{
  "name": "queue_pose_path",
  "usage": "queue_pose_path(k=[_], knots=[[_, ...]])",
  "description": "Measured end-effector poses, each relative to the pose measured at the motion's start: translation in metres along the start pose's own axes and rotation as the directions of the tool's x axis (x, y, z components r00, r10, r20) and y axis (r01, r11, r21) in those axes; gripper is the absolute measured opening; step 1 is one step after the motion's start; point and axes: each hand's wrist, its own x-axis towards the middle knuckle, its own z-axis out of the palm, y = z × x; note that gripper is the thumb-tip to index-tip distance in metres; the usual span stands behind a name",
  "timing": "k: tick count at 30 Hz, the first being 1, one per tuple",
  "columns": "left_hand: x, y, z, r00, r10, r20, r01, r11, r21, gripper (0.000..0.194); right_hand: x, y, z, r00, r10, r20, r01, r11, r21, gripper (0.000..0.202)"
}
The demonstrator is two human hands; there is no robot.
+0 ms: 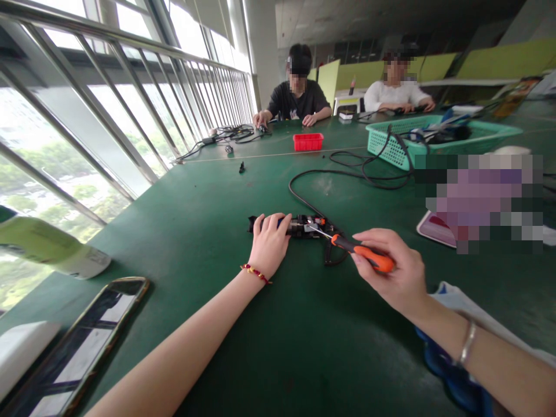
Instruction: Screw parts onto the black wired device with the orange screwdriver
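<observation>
A dark, opened-up device [299, 226] with a black cable lies on the green table [217, 202]. My left hand [270, 240] is wrapped over its left part, fingers closed on it. In my right hand [395, 269] is an orange and black screwdriver [369, 258], held by the handle. The metal shaft points up and left into the exposed inside of the device, where small grey and orange parts show. Whether the tip touches a screw is too small to tell.
Beyond the device stand a red bin [308, 142] and a green basket [382, 145] of cables and parts. Loose black cable [304, 172] curls near the basket. A phone [99, 341] and a green bottle [47, 246] lie at left. Two people sit across the table.
</observation>
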Motion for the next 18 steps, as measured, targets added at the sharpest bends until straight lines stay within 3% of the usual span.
queue_pose_path(k=[6, 12, 18], knots=[[-0.0007, -0.0014, 0.0018, 1.000, -0.004, -0.006, 0.004, 1.000, -0.010, 0.043, -0.0015, 0.0037, 0.0022, 0.995, -0.029, -0.098, 0.036, 0.997, 0.071, 0.044], [-0.0004, -0.0010, 0.0014, 1.000, 0.003, -0.008, -0.003, 1.000, -0.028, 0.045, 0.0022, -0.0008, -0.0006, 1.000, 0.000, 0.005, 0.001, 1.000, -0.022, 0.017], [-0.0006, -0.0015, 0.0020, 1.000, 0.000, -0.007, 0.000, 1.000, -0.023, 0.043, -0.0013, 0.0037, 0.0030, 0.996, -0.009, -0.093, 0.014, 0.998, 0.054, 0.040]])
